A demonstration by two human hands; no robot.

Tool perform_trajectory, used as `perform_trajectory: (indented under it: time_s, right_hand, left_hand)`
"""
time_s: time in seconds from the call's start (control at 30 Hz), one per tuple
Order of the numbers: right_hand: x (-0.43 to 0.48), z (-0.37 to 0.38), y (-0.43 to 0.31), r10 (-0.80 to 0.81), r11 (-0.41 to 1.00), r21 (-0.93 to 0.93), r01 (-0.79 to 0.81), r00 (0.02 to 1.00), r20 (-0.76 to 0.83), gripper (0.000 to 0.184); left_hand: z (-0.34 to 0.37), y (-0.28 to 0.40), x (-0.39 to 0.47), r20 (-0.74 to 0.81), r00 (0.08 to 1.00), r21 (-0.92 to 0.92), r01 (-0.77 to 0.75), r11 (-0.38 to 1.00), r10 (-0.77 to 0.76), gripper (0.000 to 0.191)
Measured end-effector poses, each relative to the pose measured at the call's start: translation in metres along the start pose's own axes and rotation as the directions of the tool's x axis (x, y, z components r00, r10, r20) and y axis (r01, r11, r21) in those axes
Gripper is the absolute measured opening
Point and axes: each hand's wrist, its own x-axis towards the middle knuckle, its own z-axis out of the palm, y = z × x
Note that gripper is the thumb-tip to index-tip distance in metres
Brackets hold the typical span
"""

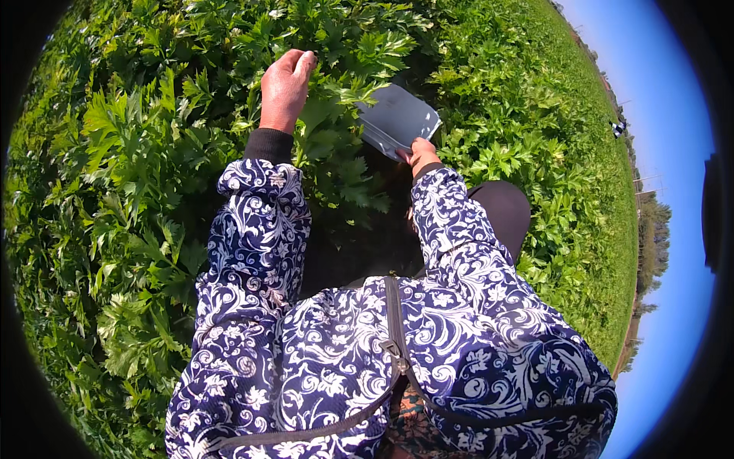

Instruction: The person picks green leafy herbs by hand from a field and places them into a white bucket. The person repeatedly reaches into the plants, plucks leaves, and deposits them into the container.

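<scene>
Above the leafy green plants (321, 115), which look like celery, my left hand (288, 86) is raised with its fingers curled and the thumb pressed against them. Whether anything small is pinched there cannot be made out. My right hand (421, 152) grips the near edge of a grey, shallow container (398, 115), with the thumb on its rim. The container is tilted, and some leaves overlap its left side. No contents show inside it. Both forearms are in patterned blue and white sleeves with dark cuffs.
Dense leafy plants surround me on both sides. A dark, shaded gap (361, 246) lies between the rows in front of my body. My knee (504, 212) in dark cloth is beside the right sleeve. Trees (652, 246) and poles stand far off at the field's edge.
</scene>
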Motion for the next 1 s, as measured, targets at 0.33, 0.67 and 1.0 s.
perform_trajectory:
  time_s: [0.33,0.67,1.0]
  right_hand:
    - [0.03,0.034,-0.077,0.108,0.979,-0.168,-0.115,0.993,-0.052,0.028]
    - [0.051,0.054,-0.16,-0.01,0.737,-0.619,0.271,0.92,0.392,0.022]
    - [0.026,0.082,-0.17,-0.181,0.828,-0.401,0.392,0.864,0.47,0.037]
  left_hand:
    - [-0.011,0.012,-0.008,0.062,0.996,0.115,0.049,0.992,-0.056,0.027]
    - [-0.005,0.001,-0.014,-0.041,0.992,0.321,-0.099,0.942,0.119,0.018]
    - [-0.044,0.018,-0.049,-0.116,0.927,0.588,-0.224,0.777,0.356,0.018]
